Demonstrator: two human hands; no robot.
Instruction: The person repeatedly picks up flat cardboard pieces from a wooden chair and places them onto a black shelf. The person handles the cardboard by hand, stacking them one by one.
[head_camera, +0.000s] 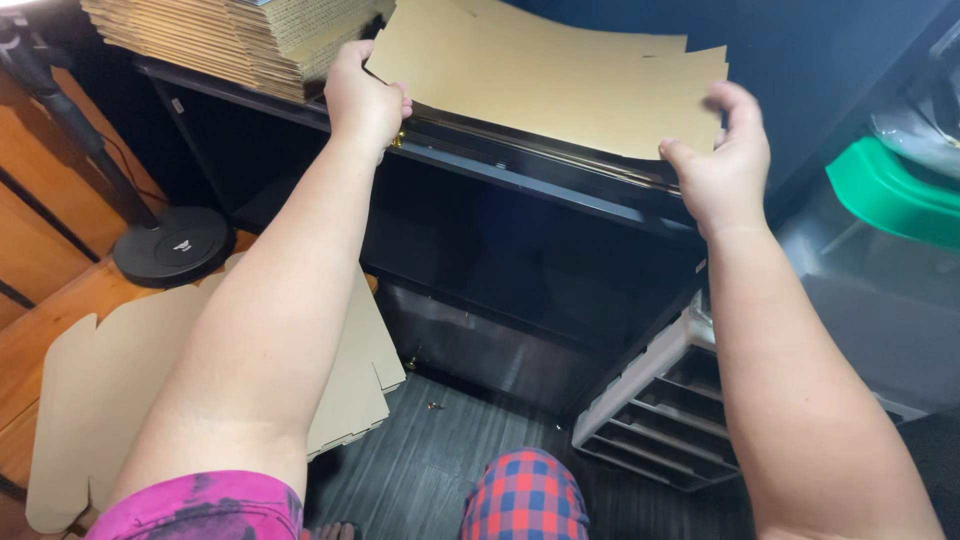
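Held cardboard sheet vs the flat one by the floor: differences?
The held sheet is gripped by both hands, left and right, up on the black desk; the lower sheet lies untouched. Held one bows; lower one lies flat, showing cut flaps. Both are tan cardboard.

cardboard sheet (560, 75): tan; shelf (520, 175): black; shorts (525, 497): red-blue check; lid (885, 190): green

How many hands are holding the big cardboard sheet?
2: the left hand grips the cardboard sheet at its left edge, and the right hand at its right corner.
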